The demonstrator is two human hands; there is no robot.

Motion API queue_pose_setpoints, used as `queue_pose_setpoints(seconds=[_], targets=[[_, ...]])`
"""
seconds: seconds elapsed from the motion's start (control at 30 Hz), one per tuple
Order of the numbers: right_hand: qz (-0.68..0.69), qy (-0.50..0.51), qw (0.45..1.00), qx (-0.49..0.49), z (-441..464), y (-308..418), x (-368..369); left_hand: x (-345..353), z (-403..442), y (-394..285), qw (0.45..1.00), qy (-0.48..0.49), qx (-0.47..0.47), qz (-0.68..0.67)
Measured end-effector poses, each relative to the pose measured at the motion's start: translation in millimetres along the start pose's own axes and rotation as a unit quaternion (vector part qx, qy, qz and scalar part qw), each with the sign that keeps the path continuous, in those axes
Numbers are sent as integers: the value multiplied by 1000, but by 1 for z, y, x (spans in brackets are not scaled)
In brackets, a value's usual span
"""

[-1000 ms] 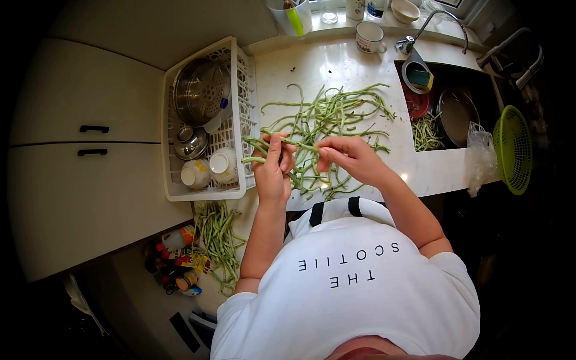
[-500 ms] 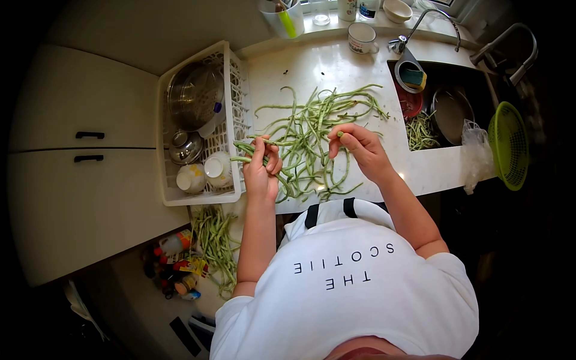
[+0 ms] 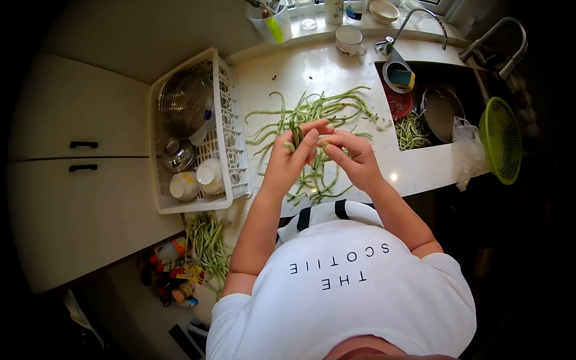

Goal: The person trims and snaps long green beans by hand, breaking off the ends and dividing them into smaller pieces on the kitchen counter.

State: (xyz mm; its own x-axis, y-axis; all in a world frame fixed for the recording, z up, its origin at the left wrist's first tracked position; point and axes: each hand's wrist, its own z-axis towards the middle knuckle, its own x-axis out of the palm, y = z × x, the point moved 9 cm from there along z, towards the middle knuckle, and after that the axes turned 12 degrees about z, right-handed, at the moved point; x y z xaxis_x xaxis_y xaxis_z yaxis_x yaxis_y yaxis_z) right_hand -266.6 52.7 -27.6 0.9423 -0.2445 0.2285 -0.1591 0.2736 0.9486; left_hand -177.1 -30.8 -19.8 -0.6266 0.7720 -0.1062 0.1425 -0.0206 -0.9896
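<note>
Left hand [image 3: 285,159] and right hand [image 3: 361,164] of a person in a white shirt [image 3: 342,288], raised above a white counter [image 3: 288,72] and brought close together. The left fingers are curled around a few green beans [image 3: 295,131], which project upward between thumb and forefinger; their exact number cannot be told. The thumb and forefinger of the right hand are pinched on a small green bean piece [image 3: 324,144]; whether it is joined to a longer bean is hidden by the fingers. Loose beans [image 3: 324,108] lie in a tangle on the counter, beyond and beneath the hands. A 2nd heap of beans [image 3: 207,240] lies to the lower left, just beside a group of bottles [image 3: 171,251].

Left of the counter's tangle stands a white dish rack [image 3: 225,129] holding a metal pot [image 3: 174,108], a metal lid [image 3: 178,156] and 2 bowls [image 3: 209,174], the latter side by side. At the far edge of the counter is 1 mug [image 3: 348,41]. To the right, the sink [image 3: 465,81] contains a round pan [image 3: 443,114], a red bowl [image 3: 398,104] and short bean pieces [image 3: 411,130]. A clear plastic bag [image 3: 469,153] and a tilted green colander [image 3: 503,141] are beside the sink.
</note>
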Motion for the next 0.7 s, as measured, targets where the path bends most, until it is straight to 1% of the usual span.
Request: queue_pose_setpoints(seconds=[0.03, 0.07, 0.1, 0.17, 0.2, 0.23, 0.27, 0.3, 0.33, 0.37, 0.4, 0.43, 0.5, 0.53, 0.57, 0.63, 0.7], targets=[[54, -47, 997, 8, 0, -2, -9, 1, -2, 4, 1000, 5, 2, -1], [71, -59, 995, 33, -2, -2, -15, 3, -5, 9, 999, 31, 4, 35], [72, -63, 995, 33, -1, 2, -17, 7, -9, 12, 996, 56, 5, 71], [174, -122, 968, 130, -3, -14, -23, 12, -15, 17, 995, 51, -17, 90], [165, -93, 970, 151, -2, -18, -23, 9, -15, 11, 993, 19, 19, 111], [167, -91, 970, 151, 0, -22, -22, 5, -16, 5, 990, -14, 55, 131], [206, -84, 968, 115, 5, -22, -19, -3, -16, 7, 993, -39, 41, 100], [245, -76, 963, 78, 9, -18, -15, -6, -15, 5, 993, -41, 42, 102], [246, -73, 963, 77, 10, -17, -9, -14, -14, 5, 997, -66, 30, 23], [194, -70, 977, 59, 11, -12, 0, -22, -14, 5, 994, -90, 18, -55], [168, -67, 982, 50, 11, -11, 2, -27, -15, 5, 989, -101, 1, -106], [143, -65, 987, 41, 12, -11, 4, -29, -16, 4, 989, -103, 1, -104], [30, 65, 995, 71, 12, -26, 21, -37, -17, 2, 983, -125, 14, -133], [2, 54, 994, 96, 11, -34, 17, -39, -18, 1, 983, -127, 15, -131], [3, 58, 994, 95, 11, -35, 18, -42, -19, 0, 981, -146, 19, -127], [113, 42, 983, 140, 11, -40, 22, -50, -23, -1, 975, -184, 27, -118], [116, 52, 983, 129, 13, -35, 28, -59, -23, 3, 969, -201, 33, -138]])
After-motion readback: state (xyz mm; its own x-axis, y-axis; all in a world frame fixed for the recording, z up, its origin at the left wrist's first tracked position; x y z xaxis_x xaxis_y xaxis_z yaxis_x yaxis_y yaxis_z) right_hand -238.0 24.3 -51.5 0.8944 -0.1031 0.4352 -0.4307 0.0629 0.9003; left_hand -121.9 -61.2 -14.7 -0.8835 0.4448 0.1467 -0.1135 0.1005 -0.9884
